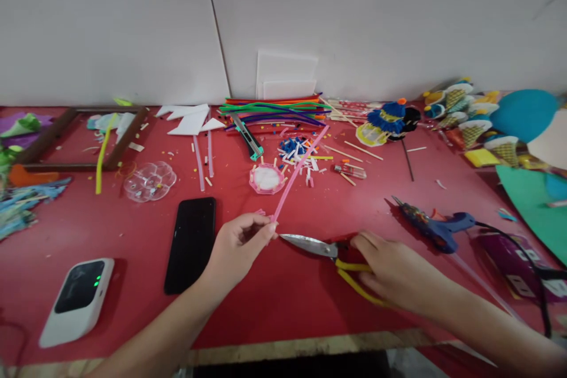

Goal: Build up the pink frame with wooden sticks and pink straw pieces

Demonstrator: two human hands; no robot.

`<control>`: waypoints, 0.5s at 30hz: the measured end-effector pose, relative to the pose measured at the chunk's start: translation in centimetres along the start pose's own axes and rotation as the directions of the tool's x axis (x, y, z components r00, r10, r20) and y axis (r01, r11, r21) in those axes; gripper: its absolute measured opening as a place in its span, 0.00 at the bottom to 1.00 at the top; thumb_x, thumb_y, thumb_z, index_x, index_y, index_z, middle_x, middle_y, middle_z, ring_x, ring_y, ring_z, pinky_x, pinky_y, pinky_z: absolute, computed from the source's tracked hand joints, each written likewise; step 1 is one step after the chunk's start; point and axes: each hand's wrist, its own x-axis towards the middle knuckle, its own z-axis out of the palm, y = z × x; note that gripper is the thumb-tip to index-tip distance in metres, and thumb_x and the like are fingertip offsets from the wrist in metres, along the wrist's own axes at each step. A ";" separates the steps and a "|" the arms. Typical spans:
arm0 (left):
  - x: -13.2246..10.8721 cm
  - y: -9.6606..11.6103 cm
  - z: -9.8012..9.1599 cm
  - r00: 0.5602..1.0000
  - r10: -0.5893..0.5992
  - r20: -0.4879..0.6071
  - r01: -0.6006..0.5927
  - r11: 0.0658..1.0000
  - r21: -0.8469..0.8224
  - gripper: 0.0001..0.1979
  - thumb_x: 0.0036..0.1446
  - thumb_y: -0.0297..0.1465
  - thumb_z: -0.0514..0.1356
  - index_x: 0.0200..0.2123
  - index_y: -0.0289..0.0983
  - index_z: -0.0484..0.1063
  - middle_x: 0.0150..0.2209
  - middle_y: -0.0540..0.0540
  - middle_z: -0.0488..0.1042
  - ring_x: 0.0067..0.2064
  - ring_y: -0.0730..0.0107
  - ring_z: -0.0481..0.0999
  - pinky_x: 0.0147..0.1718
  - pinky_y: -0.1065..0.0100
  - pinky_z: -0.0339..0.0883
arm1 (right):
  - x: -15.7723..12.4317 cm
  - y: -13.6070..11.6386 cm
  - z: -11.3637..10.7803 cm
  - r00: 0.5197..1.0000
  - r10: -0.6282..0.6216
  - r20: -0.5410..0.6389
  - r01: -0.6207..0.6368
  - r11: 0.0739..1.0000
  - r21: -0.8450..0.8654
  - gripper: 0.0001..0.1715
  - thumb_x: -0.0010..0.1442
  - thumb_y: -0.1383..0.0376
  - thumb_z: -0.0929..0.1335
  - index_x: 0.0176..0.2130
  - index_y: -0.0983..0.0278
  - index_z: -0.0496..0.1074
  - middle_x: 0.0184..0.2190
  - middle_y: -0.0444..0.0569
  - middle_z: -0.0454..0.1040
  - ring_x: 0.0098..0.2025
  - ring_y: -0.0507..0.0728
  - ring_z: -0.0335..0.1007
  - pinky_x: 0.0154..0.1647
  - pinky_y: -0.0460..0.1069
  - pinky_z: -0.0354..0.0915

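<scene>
Pinching in my left hand point(237, 248) a strip point(297, 175) slanting away rightward from the phone point(190, 245), I grip scissors point(319, 247), tips phoneward, in my right hand point(387, 266), handles point(349, 266) partly hidden.

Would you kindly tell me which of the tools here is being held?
The scissors with yellow handles, in the right hand; the box cutter and the glue gun rest on the table, untouched.

The scissors point(328, 249) have shiny metal blades and smooth, plastic-looking handles. The phone point(190, 245) is glossy; the palette point(150, 182), clear shiny plastic; the tabletop point(248, 319), smooth with a faint sheen; the wall point(332, 6), matt.
</scene>
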 end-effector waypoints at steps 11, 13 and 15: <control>0.1 -0.6 0.2 0.997 -0.033 0.073 0.033 0.999 -0.005 0.09 0.53 0.35 0.63 0.35 0.37 0.78 0.30 0.48 0.81 0.34 0.65 0.81 0.39 0.64 0.75 | -1.0 -1.7 -2.3 0.977 0.104 0.187 -0.185 0.849 0.494 0.26 0.64 0.45 0.59 0.27 0.62 0.61 0.22 0.43 0.64 0.24 0.51 0.57 0.24 0.47 0.53; 0.2 -0.7 0.3 0.995 -0.033 0.090 0.033 0.999 0.001 0.09 0.53 0.35 0.63 0.35 0.37 0.78 0.30 0.47 0.81 0.34 0.64 0.81 0.39 0.62 0.75 | -0.7 -2.0 -2.6 0.974 0.069 0.216 -0.179 0.821 0.543 0.27 0.64 0.44 0.58 0.27 0.62 0.61 0.22 0.43 0.63 0.24 0.50 0.55 0.24 0.46 0.52; 0.2 -0.8 0.3 0.994 -0.035 0.104 0.036 0.999 -0.006 0.09 0.53 0.35 0.63 0.35 0.37 0.79 0.30 0.47 0.81 0.34 0.64 0.81 0.39 0.61 0.75 | -0.5 -2.3 -2.7 0.972 0.034 0.231 -0.164 0.802 0.574 0.27 0.64 0.45 0.59 0.27 0.63 0.61 0.22 0.42 0.62 0.24 0.49 0.53 0.23 0.46 0.51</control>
